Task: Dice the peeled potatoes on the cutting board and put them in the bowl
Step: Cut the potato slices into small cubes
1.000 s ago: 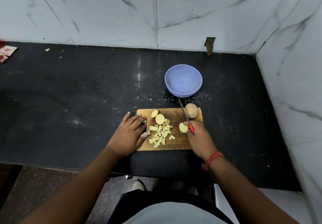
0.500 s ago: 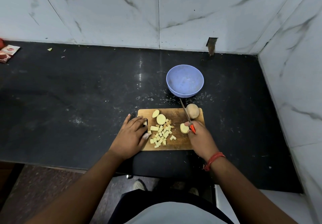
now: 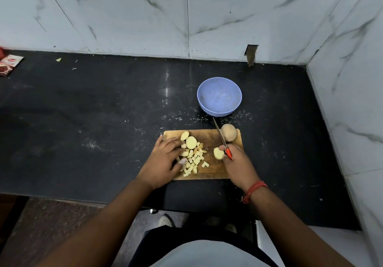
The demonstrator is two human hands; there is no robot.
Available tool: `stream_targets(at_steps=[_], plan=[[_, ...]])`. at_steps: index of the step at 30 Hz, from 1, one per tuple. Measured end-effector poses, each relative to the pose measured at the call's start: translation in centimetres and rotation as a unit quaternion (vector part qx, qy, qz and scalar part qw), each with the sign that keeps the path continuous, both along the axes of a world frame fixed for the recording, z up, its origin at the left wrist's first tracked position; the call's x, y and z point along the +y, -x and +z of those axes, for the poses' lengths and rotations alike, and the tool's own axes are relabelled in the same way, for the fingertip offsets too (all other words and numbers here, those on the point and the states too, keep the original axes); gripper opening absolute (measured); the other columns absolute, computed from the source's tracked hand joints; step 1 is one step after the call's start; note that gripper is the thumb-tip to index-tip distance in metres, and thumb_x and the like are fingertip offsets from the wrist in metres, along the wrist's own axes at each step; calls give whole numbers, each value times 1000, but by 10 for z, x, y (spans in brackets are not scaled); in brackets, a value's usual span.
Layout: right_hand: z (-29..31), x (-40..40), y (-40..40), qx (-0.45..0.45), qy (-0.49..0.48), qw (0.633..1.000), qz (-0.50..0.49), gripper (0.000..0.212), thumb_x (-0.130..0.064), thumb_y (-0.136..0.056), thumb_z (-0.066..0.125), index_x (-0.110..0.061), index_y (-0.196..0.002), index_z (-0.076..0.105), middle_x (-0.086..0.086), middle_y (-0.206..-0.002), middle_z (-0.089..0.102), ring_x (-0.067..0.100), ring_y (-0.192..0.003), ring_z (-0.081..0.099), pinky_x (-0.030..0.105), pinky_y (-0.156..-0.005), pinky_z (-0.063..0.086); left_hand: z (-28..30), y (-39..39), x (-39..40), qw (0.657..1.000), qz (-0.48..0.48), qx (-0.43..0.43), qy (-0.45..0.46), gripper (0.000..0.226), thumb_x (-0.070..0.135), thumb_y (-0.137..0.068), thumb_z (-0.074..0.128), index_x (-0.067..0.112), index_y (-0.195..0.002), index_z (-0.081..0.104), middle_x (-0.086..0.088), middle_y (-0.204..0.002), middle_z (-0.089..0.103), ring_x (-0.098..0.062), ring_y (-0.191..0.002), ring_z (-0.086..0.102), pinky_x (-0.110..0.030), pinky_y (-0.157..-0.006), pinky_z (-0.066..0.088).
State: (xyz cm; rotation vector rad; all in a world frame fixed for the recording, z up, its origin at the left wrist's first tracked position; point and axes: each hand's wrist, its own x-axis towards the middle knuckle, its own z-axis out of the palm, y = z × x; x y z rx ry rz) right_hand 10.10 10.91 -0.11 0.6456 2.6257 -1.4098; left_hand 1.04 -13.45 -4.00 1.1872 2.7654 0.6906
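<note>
On the wooden cutting board (image 3: 209,140) we see a heap of pale diced potato pieces (image 3: 193,161) spread over its left half, with two round slices (image 3: 191,142) lying at the heap's twelve o'clock edge. A thicker potato chunk (image 3: 218,153) sits cut-face up toward the board's right side, at about three o'clock from the dice, and a whole potato (image 3: 228,132) rests on the board's far right corner, at one o'clock from that chunk. Our left hand (image 3: 162,162) lies on the board's left end with fingers laid out fairly straight over the near-left edge of the dice, its fingertips touching the pieces; it grasps nothing that we can see. Our right hand (image 3: 238,163) is curled round the red handle of a knife (image 3: 221,137), whose thin blade points to eleven o'clock, passing just left of the whole potato with its tip out past the board's far edge; the hand's fingertips sit against the potato chunk. A red thread band (image 3: 253,189) circles the right wrist. The blue bowl (image 3: 219,109) stands on the counter at twelve o'clock from the board's right half, near it but apart, and we see no potato inside it. The board and bowl rest on a black countertop (image 3: 103,111) dusted with pale specks, which is backed by white marbled wall tiles (image 3: 124,13). At the far nine o'clock edge of the counter lies a red and white packet (image 3: 9,64).
</note>
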Motion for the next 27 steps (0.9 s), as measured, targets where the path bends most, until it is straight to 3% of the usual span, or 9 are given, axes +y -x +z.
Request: stream_targets(at_steps=[4, 7, 11, 15, 16, 18, 19, 21, 27], plan=[[2, 0, -1, 1, 2, 1000, -2, 27, -5, -95, 50, -21, -113, 63, -10, -119, 55, 8, -110, 51, 20, -93, 37, 4, -1, 5, 997, 51, 3, -56, 40, 44, -101, 43, 17, -114, 70, 3, -135, 59, -15, -138, 44, -45, -126, 7], [2, -2, -1, 0, 4, 1000, -7, 27, -6, -95, 50, -22, -113, 62, -11, -119, 56, 7, -111, 51, 20, -92, 37, 14, -8, 18, 997, 13, 45, -59, 38, 39, -101, 47, 13, -119, 67, -3, -130, 59, -22, -132, 49, -51, -124, 18], [6, -6, 2, -8, 17, 1000, 7, 29, -5, -95, 48, -18, -116, 62, -8, -119, 59, 6, -109, 52, 15, -90, 34, 13, -30, 54, 988, -130, 85, 11, 44, 40, -101, 49, 13, -134, 60, -10, -141, 55, -25, -138, 44, -52, -123, 18], [10, -5, 0, 4, 9, 1000, -26, 28, -5, -94, 46, -20, -113, 62, -7, -118, 60, 8, -107, 56, 23, -97, 43, 2, -39, 70, 979, -137, 111, 100, 55, 48, -102, 39, 11, -141, 53, -10, -144, 53, -26, -139, 44, -45, -126, 14], [12, -3, -2, 2, 12, 999, -39, 26, -7, -95, 46, -21, -110, 62, -5, -113, 60, 10, -101, 59, 30, -94, 50, 0, -39, 70, 978, -137, 115, 111, 56, 48, -103, 38, 11, -143, 52, -9, -145, 52, -26, -139, 43, -45, -126, 15], [19, -1, -7, -38, 49, 997, -53, 20, -12, -97, 44, -23, -108, 57, 4, -100, 61, 18, -75, 66, 40, -69, 60, -4, -39, 68, 975, -147, 121, 117, 56, 46, -103, 36, 11, -145, 50, -10, -147, 51, -27, -141, 42, -45, -125, 19], [23, 0, -10, -75, 63, 994, -44, 16, -17, -99, 42, -23, -108, 53, 9, -94, 62, 21, -62, 64, 39, -55, 59, -6, -38, 67, 974, -152, 121, 118, 57, 46, -104, 35, 10, -146, 49, -10, -148, 50, -27, -142, 40, -45, -125, 21], [31, 0, -15, -143, 30, 989, -1, 11, -24, -101, 37, -21, -106, 47, 14, -85, 64, 23, -48, 61, 36, -43, 55, -9, -37, 64, 973, -160, 115, 119, 58, 45, -105, 33, 9, -148, 46, -11, -152, 47, -28, -146, 36, -46, -125, 21], [37, -8, -21, -196, -150, 964, 102, 16, -26, -103, 35, -13, -105, 44, 5, -83, 53, 23, -62, 60, 33, -45, 52, -9, -35, 65, 962, -174, 155, 142, 61, 48, -105, 33, 6, -149, 46, -12, -153, 46, -27, -146, 37, -48, -125, 19]])
